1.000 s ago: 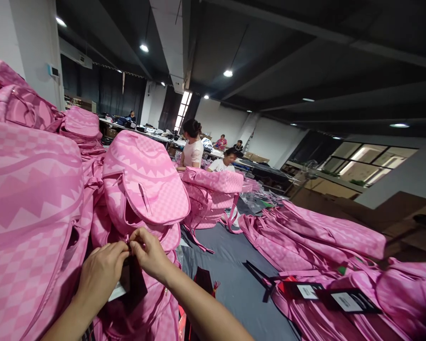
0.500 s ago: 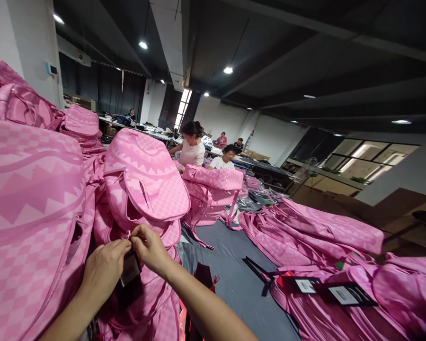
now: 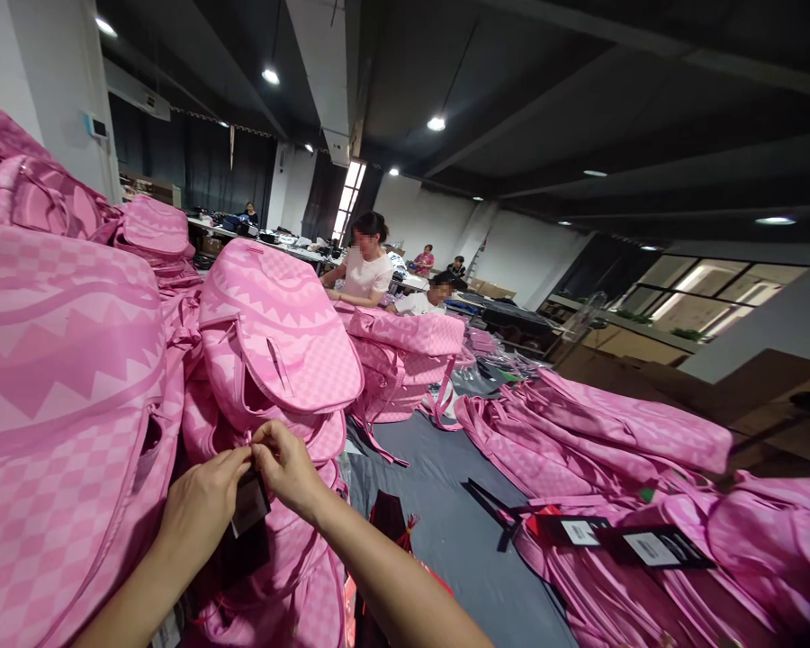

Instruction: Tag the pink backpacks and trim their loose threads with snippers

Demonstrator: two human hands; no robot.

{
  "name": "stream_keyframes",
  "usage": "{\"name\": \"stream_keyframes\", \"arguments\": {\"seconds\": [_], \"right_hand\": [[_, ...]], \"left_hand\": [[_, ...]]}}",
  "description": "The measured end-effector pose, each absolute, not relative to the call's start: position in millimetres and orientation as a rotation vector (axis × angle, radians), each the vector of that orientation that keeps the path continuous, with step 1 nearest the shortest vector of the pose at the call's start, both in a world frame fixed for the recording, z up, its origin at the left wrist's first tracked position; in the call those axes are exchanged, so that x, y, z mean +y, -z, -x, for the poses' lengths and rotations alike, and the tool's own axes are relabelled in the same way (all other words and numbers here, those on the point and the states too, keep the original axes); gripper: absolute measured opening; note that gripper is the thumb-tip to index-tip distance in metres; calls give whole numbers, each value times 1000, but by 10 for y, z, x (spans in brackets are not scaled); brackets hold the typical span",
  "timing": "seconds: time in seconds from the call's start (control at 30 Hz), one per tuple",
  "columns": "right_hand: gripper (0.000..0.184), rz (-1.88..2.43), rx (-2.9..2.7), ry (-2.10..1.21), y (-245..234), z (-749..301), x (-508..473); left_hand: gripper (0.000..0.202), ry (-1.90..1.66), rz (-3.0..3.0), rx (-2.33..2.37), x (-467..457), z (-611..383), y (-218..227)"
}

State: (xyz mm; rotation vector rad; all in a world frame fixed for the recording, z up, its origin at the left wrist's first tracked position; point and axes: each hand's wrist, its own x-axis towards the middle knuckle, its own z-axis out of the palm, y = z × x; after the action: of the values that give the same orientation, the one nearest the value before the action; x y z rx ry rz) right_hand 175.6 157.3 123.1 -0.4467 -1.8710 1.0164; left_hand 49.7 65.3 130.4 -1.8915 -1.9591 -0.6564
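Note:
My left hand (image 3: 206,504) and my right hand (image 3: 287,468) meet fingertip to fingertip in front of a pink patterned backpack (image 3: 276,315). Both are closed in a pinch. A black hang tag (image 3: 251,513) with a white label dangles just beneath the fingertips, its top end hidden by my fingers. The fine part between the fingertips is too small to make out. A bit of pink strap or loop shows just above them. The backpack's upper flap bulges over my hands, and more pink bags are stacked below it.
Another large pink backpack (image 3: 54,405) stands close on the left. More pink backpacks (image 3: 600,432) lie piled on the right, two bearing black tags (image 3: 661,547). Dark hang tags with red cords (image 3: 388,522) lie on the grey table (image 3: 432,486). Co-workers (image 3: 368,265) are beyond the bags.
The view has shifted slightly. My hands keep the same pinch by the backpack. A co-worker behind the bags has straightened up a little.

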Motion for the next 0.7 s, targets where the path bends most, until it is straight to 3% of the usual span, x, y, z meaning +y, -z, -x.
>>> {"name": "stream_keyframes", "arguments": {"seconds": [0.2, 0.7], "right_hand": [[9, 462, -1809, -1081, -1196, -1739, 1563], [7, 513, -1772, -1052, -1142, -1730, 1500]], "left_hand": [[15, 638, 1846, -1918, 642, -484, -1308], [22, 622, 1812, -1835, 654, -490, -1289]]}}
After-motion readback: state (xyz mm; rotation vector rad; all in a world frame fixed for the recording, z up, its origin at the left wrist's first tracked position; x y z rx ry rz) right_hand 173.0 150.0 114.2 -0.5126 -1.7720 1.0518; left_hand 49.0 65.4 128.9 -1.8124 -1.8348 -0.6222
